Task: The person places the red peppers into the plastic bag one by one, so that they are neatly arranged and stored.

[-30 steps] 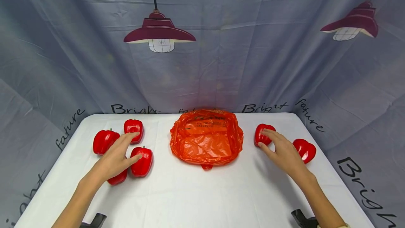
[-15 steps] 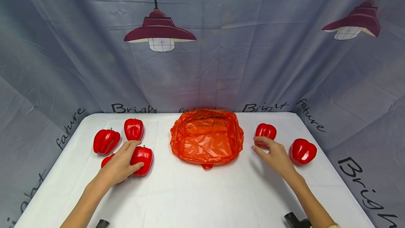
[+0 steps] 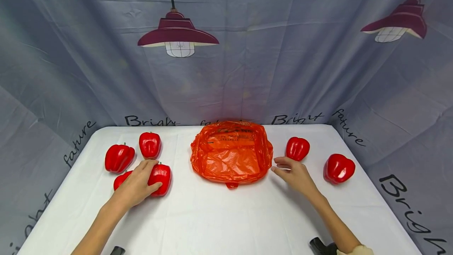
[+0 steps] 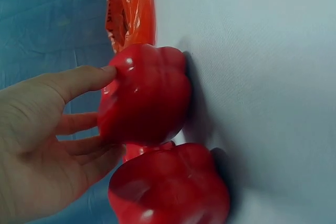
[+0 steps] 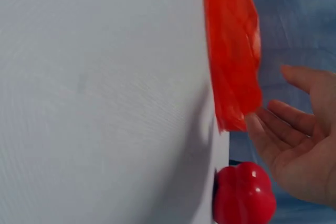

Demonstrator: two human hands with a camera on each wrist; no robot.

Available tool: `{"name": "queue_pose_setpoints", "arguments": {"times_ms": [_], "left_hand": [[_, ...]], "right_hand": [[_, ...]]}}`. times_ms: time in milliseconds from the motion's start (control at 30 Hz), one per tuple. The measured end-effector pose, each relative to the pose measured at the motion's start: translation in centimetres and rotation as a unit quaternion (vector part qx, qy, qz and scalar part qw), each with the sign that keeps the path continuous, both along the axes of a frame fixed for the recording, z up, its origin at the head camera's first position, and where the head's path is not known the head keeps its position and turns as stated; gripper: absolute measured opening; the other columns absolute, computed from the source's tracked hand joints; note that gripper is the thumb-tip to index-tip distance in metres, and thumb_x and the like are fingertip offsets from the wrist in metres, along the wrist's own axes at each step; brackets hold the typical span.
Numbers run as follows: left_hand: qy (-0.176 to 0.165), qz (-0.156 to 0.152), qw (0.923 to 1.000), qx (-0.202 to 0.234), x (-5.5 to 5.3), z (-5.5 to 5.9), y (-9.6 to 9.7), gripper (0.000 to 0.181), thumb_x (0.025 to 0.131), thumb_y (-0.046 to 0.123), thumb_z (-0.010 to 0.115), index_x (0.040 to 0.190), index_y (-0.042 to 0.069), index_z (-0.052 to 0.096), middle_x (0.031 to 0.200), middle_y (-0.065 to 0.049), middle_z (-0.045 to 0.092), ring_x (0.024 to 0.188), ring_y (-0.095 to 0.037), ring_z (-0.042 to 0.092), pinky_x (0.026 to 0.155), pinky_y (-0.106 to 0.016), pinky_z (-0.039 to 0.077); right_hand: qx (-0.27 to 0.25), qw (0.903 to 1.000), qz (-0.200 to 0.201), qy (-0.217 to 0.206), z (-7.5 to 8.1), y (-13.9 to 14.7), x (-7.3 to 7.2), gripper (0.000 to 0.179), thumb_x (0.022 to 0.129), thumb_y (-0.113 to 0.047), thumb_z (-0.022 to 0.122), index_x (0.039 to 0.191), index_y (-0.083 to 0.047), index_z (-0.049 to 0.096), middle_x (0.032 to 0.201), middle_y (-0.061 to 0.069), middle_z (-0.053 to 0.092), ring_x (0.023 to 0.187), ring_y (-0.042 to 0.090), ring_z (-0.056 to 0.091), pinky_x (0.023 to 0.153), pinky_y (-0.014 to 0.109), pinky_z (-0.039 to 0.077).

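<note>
A red bell pepper (image 3: 161, 180) sits under my left hand (image 3: 136, 186). In the left wrist view the thumb lies against one side of this pepper (image 4: 144, 93), and the fingers curve round its other side. A second pepper (image 4: 170, 187) lies right beside it, partly hidden by the hand in the head view. My right hand (image 3: 295, 174) is at the right edge of the orange plastic bag (image 3: 230, 160), fingers loosely bent with nothing between them. In the right wrist view a fingertip appears close to the bag (image 5: 233, 51); contact is unclear.
Two more peppers, one at the far left (image 3: 119, 158) and one behind the left hand (image 3: 150, 145), stand on the white table (image 3: 219, 223). On the right are a near pepper (image 3: 297, 148) and an outer pepper (image 3: 339, 169). A printed grey curtain (image 3: 226, 70) hangs behind.
My right hand has moved left, away from the right-hand peppers to the bag's edge. My left hand has moved slightly right and down onto the front pepper.
</note>
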State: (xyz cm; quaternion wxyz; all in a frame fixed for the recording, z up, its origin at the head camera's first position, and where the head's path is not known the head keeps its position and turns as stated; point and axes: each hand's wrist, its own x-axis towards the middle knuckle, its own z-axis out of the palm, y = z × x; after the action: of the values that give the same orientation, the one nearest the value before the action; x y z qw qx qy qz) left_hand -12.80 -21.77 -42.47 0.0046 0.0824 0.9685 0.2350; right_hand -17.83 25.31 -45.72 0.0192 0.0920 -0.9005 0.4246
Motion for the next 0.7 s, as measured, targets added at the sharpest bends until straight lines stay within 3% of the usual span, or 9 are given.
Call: {"name": "queue_pose_setpoints", "arguments": {"times_ms": [233, 433, 700], "left_hand": [[-0.021, 0.017, 0.9996, 0.001, -0.1, -0.4, 0.5, 0.079, 0.079, 0.016, 0.085, 0.141, -0.009, 0.043, 0.136, -0.031, 0.047, 0.121, -0.048, 0.048, 0.089, -0.063, 0.049], [-0.011, 0.020, 0.9996, 0.017, -0.1, -0.5, 0.9, 0.076, 0.082, 0.017, 0.083, 0.141, -0.009, 0.042, 0.136, -0.030, 0.047, 0.120, -0.046, 0.049, 0.091, -0.064, 0.047], [0.006, 0.019, 0.9990, 0.040, 0.2, -0.9, 1.0, 0.072, 0.081, 0.018, 0.083, 0.142, 0.003, 0.048, 0.137, -0.027, 0.046, 0.119, -0.047, 0.050, 0.087, -0.066, 0.049]], "right_hand": [[-0.004, 1.0000, 0.004, -0.001, -1.0, -0.7, -0.5, 0.043, 0.089, -0.023, 0.077, 0.123, 0.003, 0.066, 0.110, 0.017, 0.071, 0.099, 0.033, 0.070, 0.083, 0.041, 0.057], [0.009, 0.9999, 0.000, -0.015, -1.1, -1.1, -0.9, 0.048, 0.089, -0.028, 0.077, 0.123, 0.004, 0.065, 0.105, 0.012, 0.072, 0.096, 0.030, 0.069, 0.081, 0.039, 0.058], [0.006, 0.9994, 0.008, -0.033, -1.2, -1.4, -1.3, 0.047, 0.089, -0.024, 0.077, 0.120, 0.009, 0.064, 0.102, 0.014, 0.071, 0.091, 0.027, 0.070, 0.077, 0.034, 0.058]]}}
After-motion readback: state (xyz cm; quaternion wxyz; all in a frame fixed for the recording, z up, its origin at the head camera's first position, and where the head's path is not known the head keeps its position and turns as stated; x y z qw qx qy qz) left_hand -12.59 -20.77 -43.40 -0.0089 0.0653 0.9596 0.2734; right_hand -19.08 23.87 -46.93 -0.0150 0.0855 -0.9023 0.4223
